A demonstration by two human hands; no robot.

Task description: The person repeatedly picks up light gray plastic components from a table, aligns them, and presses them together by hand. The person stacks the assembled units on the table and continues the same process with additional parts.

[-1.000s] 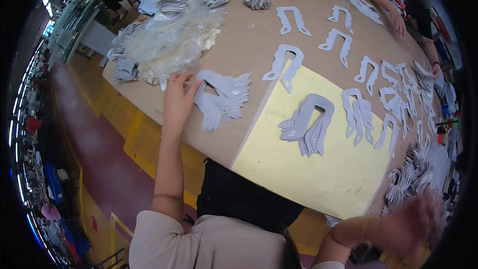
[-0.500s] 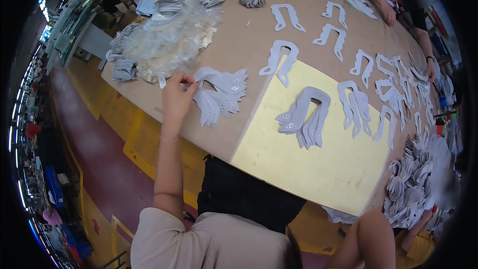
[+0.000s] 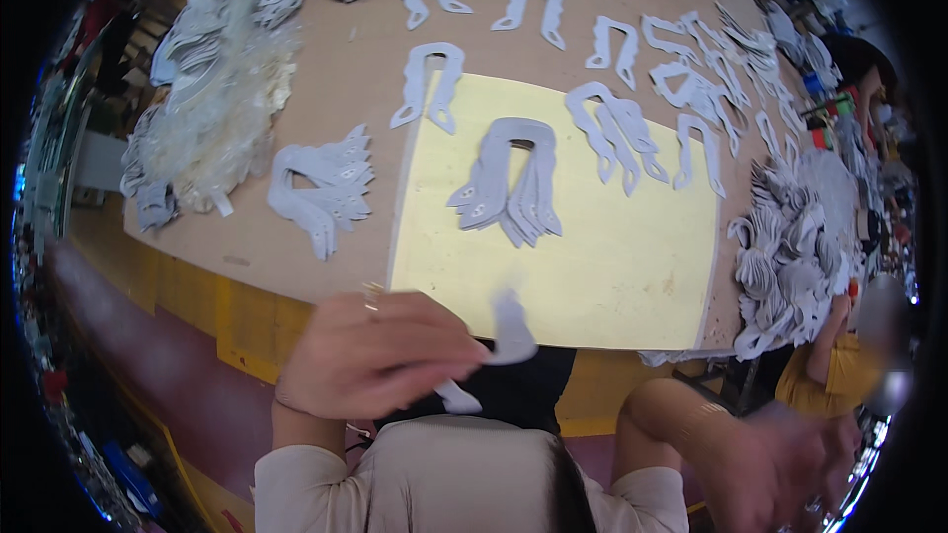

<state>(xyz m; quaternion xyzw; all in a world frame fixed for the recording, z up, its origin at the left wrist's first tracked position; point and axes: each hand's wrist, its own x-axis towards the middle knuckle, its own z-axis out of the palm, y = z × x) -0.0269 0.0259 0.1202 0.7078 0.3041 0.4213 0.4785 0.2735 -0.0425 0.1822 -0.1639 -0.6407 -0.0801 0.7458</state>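
In front of my body, my left hand (image 3: pixel 380 355) is closed, its fingertips pinching a grey U-shaped fabric piece (image 3: pixel 512 331) that is partly blurred. My right hand (image 3: pixel 790 464) is at the lower right, away from the table and smeared by motion; I cannot make out its fingers. Beyond my left hand, a fanned stack of grey U-shaped pieces (image 3: pixel 326 188) lies on the brown table (image 3: pixel 326 69). Another fanned stack (image 3: pixel 513 178) rests on the yellow sheet (image 3: pixel 583 286).
Single U-shaped pieces (image 3: pixel 430 84) lie spread across the table, some overlapping the sheet. Bundled grey pieces (image 3: pixel 790 247) are heaped at the right edge. Crumpled clear plastic (image 3: pixel 217 118) and more stacks cover the far left. Someone in yellow (image 3: pixel 839 375) is at the right.
My left hand has left the left-hand stack and come back toward my body with a grey piece in its fingers. My right hand has come into view. The whole view has shifted.
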